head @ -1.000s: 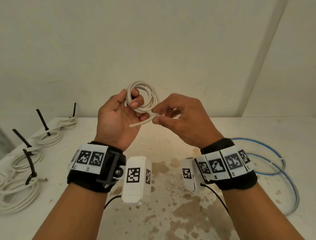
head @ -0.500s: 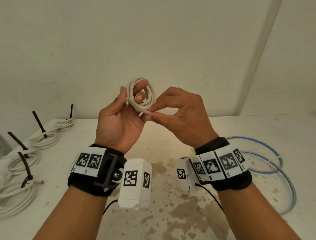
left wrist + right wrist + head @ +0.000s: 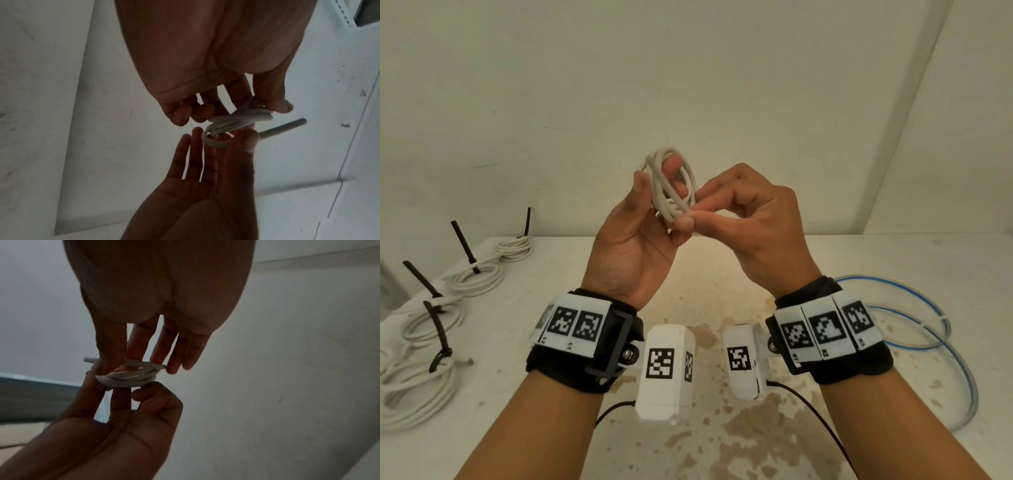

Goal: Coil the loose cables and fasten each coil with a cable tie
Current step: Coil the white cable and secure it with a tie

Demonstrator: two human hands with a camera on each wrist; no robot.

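The left hand (image 3: 640, 236) grips the small white coil (image 3: 671, 186) raised off the tabletop (image 3: 722, 270) so its loops cannot spring open, while the right hand (image 3: 750, 226) pinches the loose end just beside that grip, probably to tuck it in.

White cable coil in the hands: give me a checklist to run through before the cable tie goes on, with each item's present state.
1. White cable coil held off the table: ok, the left hand has it in its grip.
2. Loose end under control: ok, the right hand pinches the cable at the coil's lower edge.
3. Loops lie together: cannot tell; a short end sticks out in the right wrist view.
4. Cable tie ready: not ok, neither hand holds one and no spare shows.
5. Coils already tied out of the way: ok, at the table's left.
6. Blue cable left to do: ok, untied at the right.
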